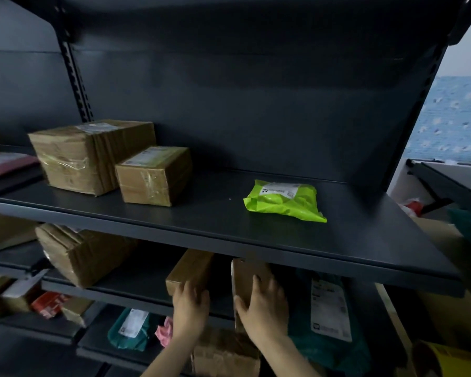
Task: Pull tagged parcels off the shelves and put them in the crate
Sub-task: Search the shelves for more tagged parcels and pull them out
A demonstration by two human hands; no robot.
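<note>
Both hands reach under the upper shelf [229, 235] to the middle shelf. My left hand [189, 306] rests on the near end of a long brown box [191, 268]. My right hand [264, 303] grips a flat brown box [249, 270] standing on its edge, thumb on its left face, fingers over its front. A lime green bag [283, 201] with a white label lies on the upper shelf. Two taped cardboard boxes, a large one [90, 156] and a smaller one [154, 175], stand at that shelf's left. No crate is in view.
A big cardboard box [85, 254] sits at the middle shelf's left, a dark green labelled bag [329, 308] at its right. Lower down lie a teal bag [131, 330], a pink item [165, 330], a brown box [226, 355] and small parcels [46, 303]. Something yellow [452, 360] shows at bottom right.
</note>
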